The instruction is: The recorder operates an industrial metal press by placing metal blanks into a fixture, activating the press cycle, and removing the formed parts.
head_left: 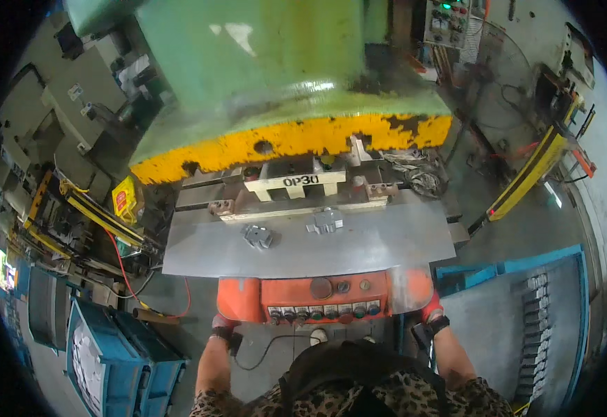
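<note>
My left hand (225, 322), in a red glove, is at the left end of the orange control box (239, 299). At the box's right end is my right hand (432, 308), also red-gloved. The box hides the fingers of both hands, so their grip does not show. A row of knobs and buttons (324, 313) runs along the front of the box. Beyond it, two small grey metal parts lie apart on the steel plate (400, 240): a left part (257, 236) and a right part (327, 221). Behind them sits a die (296, 184) with a pale front plate.
A green press (261, 62) with a chipped yellow edge (296, 135) overhangs the die. Blue bins (119, 361) stand at the left. A blue-framed bin (470, 333) at the right holds a row of metal parts (536, 326). Yellow posts (536, 160) flank the press.
</note>
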The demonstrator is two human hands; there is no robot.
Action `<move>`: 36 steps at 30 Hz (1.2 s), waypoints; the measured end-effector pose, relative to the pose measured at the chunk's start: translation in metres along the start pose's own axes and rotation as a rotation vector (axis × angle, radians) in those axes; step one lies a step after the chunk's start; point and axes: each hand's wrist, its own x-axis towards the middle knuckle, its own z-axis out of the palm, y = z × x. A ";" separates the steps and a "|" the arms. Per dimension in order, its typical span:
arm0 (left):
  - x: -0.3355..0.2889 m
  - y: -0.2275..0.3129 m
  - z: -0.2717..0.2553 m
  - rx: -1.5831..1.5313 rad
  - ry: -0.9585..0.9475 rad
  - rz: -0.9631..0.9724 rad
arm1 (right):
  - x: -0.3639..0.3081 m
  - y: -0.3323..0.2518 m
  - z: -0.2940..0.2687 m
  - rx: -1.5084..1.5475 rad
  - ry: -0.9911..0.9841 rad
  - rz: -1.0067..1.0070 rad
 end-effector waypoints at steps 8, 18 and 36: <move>0.051 -0.010 -0.151 0.042 -0.031 -0.319 | -0.021 -0.113 -0.042 0.301 0.011 0.043; 0.213 0.365 -0.383 -0.001 0.533 0.339 | -0.034 -0.113 -0.041 1.200 0.027 0.286; 0.299 0.482 -0.394 -0.007 0.405 0.341 | -0.070 -0.358 -0.126 1.131 -0.022 0.332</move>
